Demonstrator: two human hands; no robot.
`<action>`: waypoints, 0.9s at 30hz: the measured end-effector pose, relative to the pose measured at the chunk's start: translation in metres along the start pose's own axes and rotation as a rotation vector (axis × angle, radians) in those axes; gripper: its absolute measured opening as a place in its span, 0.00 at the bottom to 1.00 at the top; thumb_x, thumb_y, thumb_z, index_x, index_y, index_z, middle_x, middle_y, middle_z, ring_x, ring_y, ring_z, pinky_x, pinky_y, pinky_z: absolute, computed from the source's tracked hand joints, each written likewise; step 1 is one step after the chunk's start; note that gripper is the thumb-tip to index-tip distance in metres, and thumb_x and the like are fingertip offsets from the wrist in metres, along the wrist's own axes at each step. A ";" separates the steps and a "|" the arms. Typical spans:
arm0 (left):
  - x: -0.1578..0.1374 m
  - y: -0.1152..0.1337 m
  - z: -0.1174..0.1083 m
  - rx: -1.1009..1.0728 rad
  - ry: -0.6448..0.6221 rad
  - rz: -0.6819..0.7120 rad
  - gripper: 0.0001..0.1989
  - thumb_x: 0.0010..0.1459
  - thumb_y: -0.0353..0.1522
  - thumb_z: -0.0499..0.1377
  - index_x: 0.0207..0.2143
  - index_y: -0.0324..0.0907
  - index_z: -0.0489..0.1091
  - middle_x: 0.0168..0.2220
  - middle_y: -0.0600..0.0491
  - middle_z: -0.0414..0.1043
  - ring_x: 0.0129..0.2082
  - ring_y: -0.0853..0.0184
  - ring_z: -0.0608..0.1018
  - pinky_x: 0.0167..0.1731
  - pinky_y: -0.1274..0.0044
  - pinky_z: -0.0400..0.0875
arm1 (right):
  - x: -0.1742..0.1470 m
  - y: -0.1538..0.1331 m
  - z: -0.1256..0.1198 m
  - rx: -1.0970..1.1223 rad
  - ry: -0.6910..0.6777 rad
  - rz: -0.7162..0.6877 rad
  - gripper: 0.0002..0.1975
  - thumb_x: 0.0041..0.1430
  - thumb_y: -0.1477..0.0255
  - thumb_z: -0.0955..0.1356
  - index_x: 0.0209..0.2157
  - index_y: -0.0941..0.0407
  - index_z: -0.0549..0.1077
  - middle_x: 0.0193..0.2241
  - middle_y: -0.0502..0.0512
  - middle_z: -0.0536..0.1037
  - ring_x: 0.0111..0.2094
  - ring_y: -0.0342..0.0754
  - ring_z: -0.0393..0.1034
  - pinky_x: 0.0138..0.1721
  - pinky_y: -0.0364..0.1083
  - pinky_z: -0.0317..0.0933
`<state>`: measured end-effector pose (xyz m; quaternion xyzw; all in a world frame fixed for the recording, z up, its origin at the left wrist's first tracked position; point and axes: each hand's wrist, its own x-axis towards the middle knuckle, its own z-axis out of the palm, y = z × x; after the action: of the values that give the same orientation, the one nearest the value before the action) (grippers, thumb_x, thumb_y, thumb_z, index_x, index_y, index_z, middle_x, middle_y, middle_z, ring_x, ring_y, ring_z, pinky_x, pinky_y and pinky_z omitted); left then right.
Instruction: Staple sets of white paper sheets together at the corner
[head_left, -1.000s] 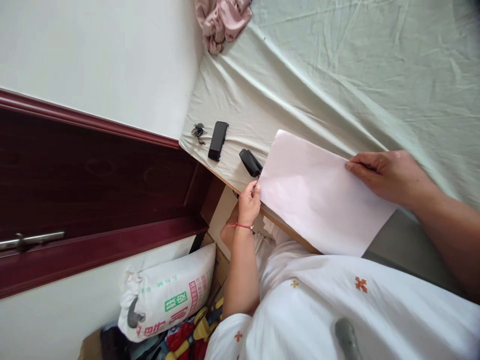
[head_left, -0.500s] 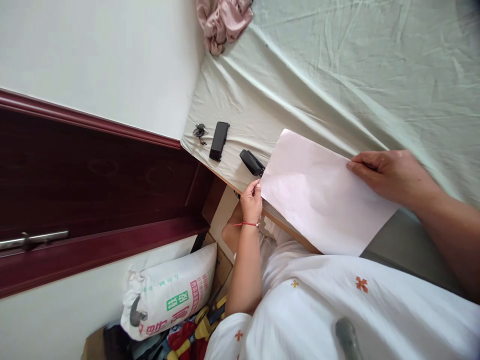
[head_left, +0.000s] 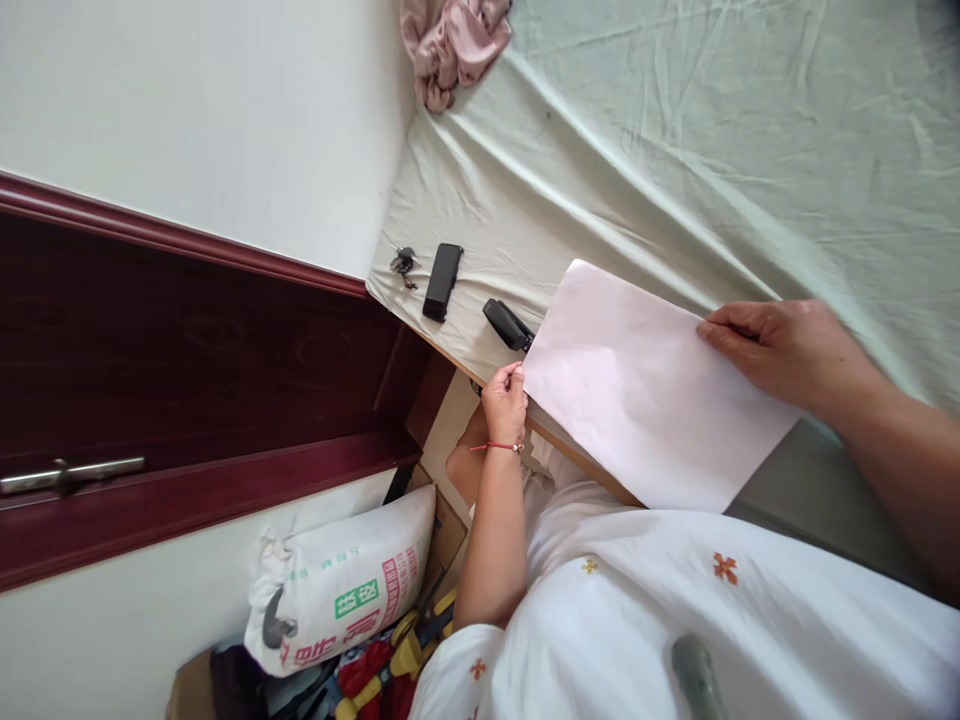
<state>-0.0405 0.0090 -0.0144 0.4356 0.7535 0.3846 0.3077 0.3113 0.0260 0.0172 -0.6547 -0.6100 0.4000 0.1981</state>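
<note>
A blank white sheet of paper [head_left: 637,390] slants across the front edge of the bed, between my two hands. My left hand [head_left: 505,400], with a red string at its wrist, pinches the paper's left corner. On the far right edge, my right hand [head_left: 787,350] grips the sheet between thumb and fingers. Just beyond the left hand lies a black stapler [head_left: 508,325], its near end partly covered by the paper. Farther left rests a black rectangular case or device [head_left: 442,282], and beside it a small bunch of keys [head_left: 403,264].
Pale green cloth [head_left: 675,150] covers the bed, with crumpled pink fabric [head_left: 457,50] at its far corner. To the left is a dark red door [head_left: 187,330] with a metal handle. A white printed sack [head_left: 345,580] stands below, by a cardboard box [head_left: 191,690].
Both hands keep their hold on the paper, almost unmoved. The whole view has shifted very slightly.
</note>
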 end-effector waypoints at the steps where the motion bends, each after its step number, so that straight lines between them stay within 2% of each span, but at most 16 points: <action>1: 0.000 0.001 0.001 -0.028 0.009 -0.012 0.19 0.56 0.46 0.65 0.38 0.38 0.77 0.23 0.58 0.68 0.16 0.77 0.61 0.16 0.81 0.55 | 0.000 0.000 0.000 0.003 0.004 0.001 0.15 0.58 0.59 0.64 0.31 0.51 0.78 0.18 0.49 0.75 0.22 0.49 0.68 0.28 0.48 0.57; 5: 0.001 0.004 0.003 -0.086 0.021 -0.020 0.18 0.55 0.44 0.66 0.38 0.38 0.75 0.23 0.59 0.67 0.16 0.78 0.61 0.17 0.81 0.54 | 0.000 0.001 0.001 -0.004 0.012 0.000 0.15 0.57 0.59 0.63 0.31 0.52 0.78 0.20 0.51 0.77 0.24 0.49 0.69 0.30 0.48 0.58; 8: 0.002 0.004 0.003 -0.042 0.070 0.041 0.20 0.57 0.42 0.65 0.46 0.38 0.73 0.28 0.56 0.70 0.20 0.76 0.67 0.21 0.81 0.61 | 0.001 0.002 0.001 -0.028 0.012 0.030 0.15 0.58 0.59 0.63 0.31 0.52 0.78 0.21 0.51 0.77 0.25 0.49 0.68 0.31 0.48 0.57; 10: 0.001 0.005 0.002 0.043 0.109 0.114 0.25 0.59 0.41 0.65 0.56 0.39 0.70 0.40 0.48 0.76 0.30 0.71 0.75 0.28 0.81 0.69 | 0.001 0.001 0.000 -0.043 0.007 0.063 0.15 0.58 0.59 0.64 0.31 0.51 0.78 0.21 0.51 0.76 0.25 0.49 0.68 0.31 0.48 0.57; 12: 0.000 0.008 0.001 0.139 0.110 0.209 0.32 0.60 0.41 0.65 0.64 0.42 0.63 0.57 0.39 0.71 0.45 0.64 0.78 0.36 0.77 0.74 | 0.000 0.000 0.000 -0.051 0.000 0.094 0.15 0.59 0.59 0.64 0.32 0.51 0.78 0.20 0.51 0.75 0.25 0.49 0.68 0.31 0.48 0.57; 14: -0.001 0.013 0.001 0.220 0.062 0.319 0.36 0.60 0.40 0.65 0.68 0.44 0.60 0.68 0.36 0.60 0.58 0.57 0.74 0.46 0.73 0.76 | 0.001 -0.002 -0.001 -0.057 -0.006 0.123 0.14 0.59 0.59 0.64 0.32 0.51 0.78 0.21 0.51 0.75 0.26 0.49 0.68 0.31 0.48 0.58; 17: 0.000 0.018 0.003 0.307 -0.048 0.446 0.34 0.61 0.38 0.65 0.68 0.47 0.62 0.73 0.40 0.52 0.69 0.53 0.65 0.57 0.68 0.73 | 0.001 -0.004 -0.001 -0.063 -0.013 0.151 0.14 0.59 0.60 0.64 0.33 0.51 0.79 0.22 0.51 0.76 0.26 0.50 0.69 0.32 0.48 0.58; 20: 0.003 0.018 0.005 0.282 -0.094 0.475 0.31 0.62 0.36 0.64 0.66 0.49 0.64 0.74 0.42 0.52 0.67 0.54 0.68 0.57 0.68 0.72 | 0.001 -0.004 -0.001 -0.064 -0.006 0.155 0.14 0.59 0.60 0.64 0.34 0.51 0.79 0.23 0.51 0.77 0.27 0.49 0.69 0.32 0.48 0.58; 23: 0.006 0.014 0.005 0.236 -0.074 0.458 0.27 0.63 0.37 0.64 0.64 0.49 0.67 0.73 0.42 0.54 0.59 0.58 0.75 0.51 0.71 0.76 | 0.001 -0.002 0.000 -0.057 0.004 0.164 0.13 0.59 0.60 0.64 0.33 0.50 0.79 0.23 0.50 0.77 0.27 0.49 0.69 0.32 0.48 0.58; 27: 0.009 0.012 0.007 0.160 -0.031 0.439 0.24 0.60 0.40 0.66 0.58 0.47 0.72 0.68 0.42 0.62 0.53 0.61 0.77 0.45 0.75 0.77 | 0.001 0.000 0.000 -0.052 0.010 0.149 0.14 0.59 0.59 0.64 0.33 0.50 0.79 0.22 0.50 0.76 0.26 0.48 0.69 0.32 0.48 0.58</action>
<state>-0.0335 0.0236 -0.0088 0.6178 0.6640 0.3747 0.1926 0.3111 0.0273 0.0172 -0.7053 -0.5688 0.3942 0.1538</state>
